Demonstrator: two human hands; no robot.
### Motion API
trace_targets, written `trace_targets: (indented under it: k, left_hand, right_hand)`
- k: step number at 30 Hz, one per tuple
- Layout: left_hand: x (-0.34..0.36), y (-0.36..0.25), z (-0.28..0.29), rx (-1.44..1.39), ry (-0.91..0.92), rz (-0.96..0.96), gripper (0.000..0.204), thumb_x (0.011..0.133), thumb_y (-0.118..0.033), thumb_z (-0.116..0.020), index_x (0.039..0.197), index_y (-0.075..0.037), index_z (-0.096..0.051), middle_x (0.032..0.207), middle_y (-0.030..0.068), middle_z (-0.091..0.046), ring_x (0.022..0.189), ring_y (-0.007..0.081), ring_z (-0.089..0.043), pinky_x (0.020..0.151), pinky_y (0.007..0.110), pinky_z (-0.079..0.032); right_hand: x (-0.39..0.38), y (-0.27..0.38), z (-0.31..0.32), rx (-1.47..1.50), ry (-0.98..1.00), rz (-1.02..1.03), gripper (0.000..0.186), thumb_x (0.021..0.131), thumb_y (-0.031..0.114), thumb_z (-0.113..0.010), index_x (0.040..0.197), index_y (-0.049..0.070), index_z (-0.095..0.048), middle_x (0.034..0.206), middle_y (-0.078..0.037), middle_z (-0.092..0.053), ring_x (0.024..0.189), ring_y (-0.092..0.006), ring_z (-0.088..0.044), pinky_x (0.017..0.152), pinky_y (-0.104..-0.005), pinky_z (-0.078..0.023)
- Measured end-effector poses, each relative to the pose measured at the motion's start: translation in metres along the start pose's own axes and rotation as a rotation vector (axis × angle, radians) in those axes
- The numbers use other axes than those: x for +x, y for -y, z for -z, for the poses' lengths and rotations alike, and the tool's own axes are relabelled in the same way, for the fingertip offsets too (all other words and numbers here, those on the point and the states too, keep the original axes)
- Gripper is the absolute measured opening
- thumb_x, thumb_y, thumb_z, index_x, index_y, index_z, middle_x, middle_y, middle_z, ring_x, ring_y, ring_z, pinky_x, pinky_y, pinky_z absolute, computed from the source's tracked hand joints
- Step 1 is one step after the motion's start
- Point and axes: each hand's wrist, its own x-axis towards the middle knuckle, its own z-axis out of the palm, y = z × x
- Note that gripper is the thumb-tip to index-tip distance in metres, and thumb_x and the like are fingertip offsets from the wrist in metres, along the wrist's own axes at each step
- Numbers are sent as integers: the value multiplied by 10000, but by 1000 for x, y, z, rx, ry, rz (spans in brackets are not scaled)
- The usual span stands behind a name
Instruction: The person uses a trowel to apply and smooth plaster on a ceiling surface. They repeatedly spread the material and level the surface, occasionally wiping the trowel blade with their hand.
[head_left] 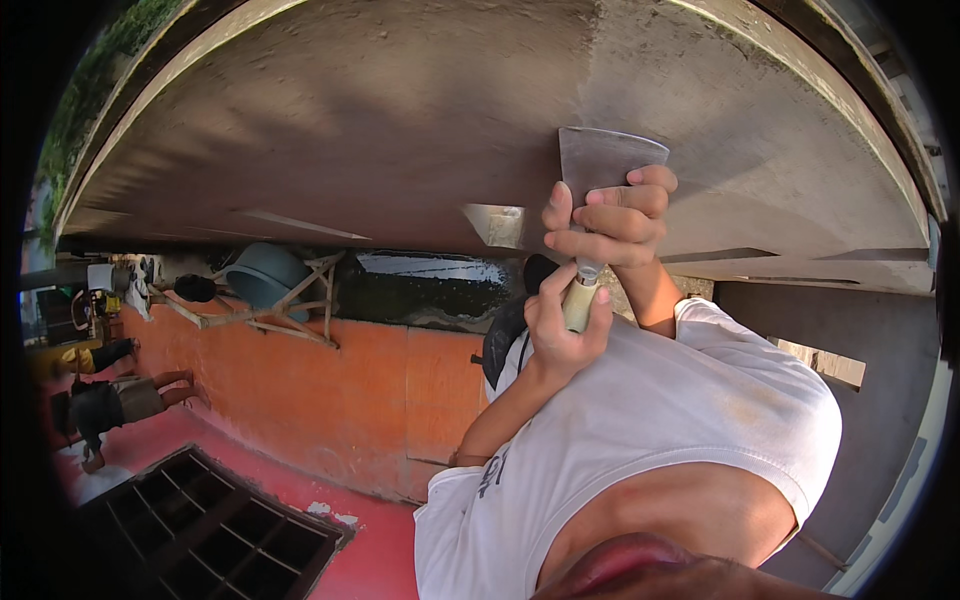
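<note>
My left hand [566, 325] is closed round the pale handle of a wide scraper [605, 158]. Its flared metal blade points up the picture, with the broad edge against or very near a grey plastered surface [400, 120]. My right hand [615, 218] grips the lower blade and neck, just above the left hand, its fingers bent across the metal. Both hands are in front of my white shirt [640, 430]. Whether the blade's edge actually touches the plaster, I cannot tell.
At left, a blue-green basin [268, 278] sits by a wooden pole frame [290, 300], beside an orange wall [350, 375]. Another person [120, 402] bends farther left. A dark window grille [215, 525] is at lower left. A bright rectangular gap [497, 226] lies below the plaster.
</note>
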Motion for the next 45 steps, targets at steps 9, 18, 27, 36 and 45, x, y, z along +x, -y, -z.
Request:
trace_targets:
  k: [9, 18, 27, 36, 45]
  left_hand:
    - [25, -3, 46, 204, 110, 28, 356, 796, -99, -735, 1101, 17, -593, 658, 126, -659, 522, 256, -664, 483, 328, -512]
    - [35, -47, 81, 233, 86, 41, 301, 795, -107, -712, 1065, -23, -607, 666, 103, -667, 542, 266, -664, 497, 333, -510]
    - [22, -54, 65, 96, 88, 97, 356, 818, -121, -646, 1150, -36, -549, 750, 152, -667, 631, 357, -651, 567, 412, -510]
    - [16, -19, 44, -269, 141, 234, 279, 940, -145, -581, 1152, 30, -538, 702, 128, -617, 588, 241, -637, 570, 328, -464]
    - [11, -18, 22, -261, 66, 228, 318, 934, -170, -587, 1144, 66, -554, 720, 146, -625, 600, 238, -642, 568, 329, -459]
  right_hand:
    - [-24, 11, -16, -160, -6, -11, 478, 664, 65, -779, 838, 489, -643, 889, 161, -442, 964, -62, -473, 909, -325, -345]
    - [-9, 18, -41, -173, -311, 56, 444, 724, 1, -788, 738, 394, -582, 842, 99, -452, 847, -76, -505, 885, -343, -403]
    - [-2, -2, -32, -64, -310, 165, 396, 720, 12, -792, 735, 352, -589, 788, 97, -482, 744, -76, -505, 809, -336, -425]
    - [-7, -16, -29, -22, -244, 252, 400, 743, 17, -787, 803, 346, -568, 808, 103, -453, 797, -62, -524, 874, -326, -413]
    - [-4, -25, -15, 5, -106, 316, 416, 783, 22, -752, 952, 357, -574, 897, 91, -437, 957, -67, -526, 1015, -351, -400]
